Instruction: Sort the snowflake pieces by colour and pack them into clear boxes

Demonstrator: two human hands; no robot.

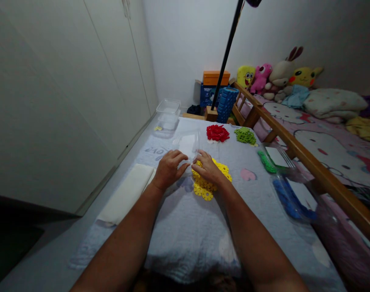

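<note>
A clear plastic lid lies in front of me, its outline faint against the cloth. My left hand is closed, with thumb and fingers pinched at the lid's near edge. My right hand is curled at the same edge, fingertips close to the left thumb. Beneath and beside the right hand is a pile of yellow flower-shaped plastic pieces, partly hidden by the hand and wrist. The exact grip on the thin plastic is hard to make out.
Red pieces and green pieces lie farther back. Clear boxes with green pieces and blue pieces stand right, by a wooden bed rail. A folded cream cloth lies left; clear containers stand at the back left.
</note>
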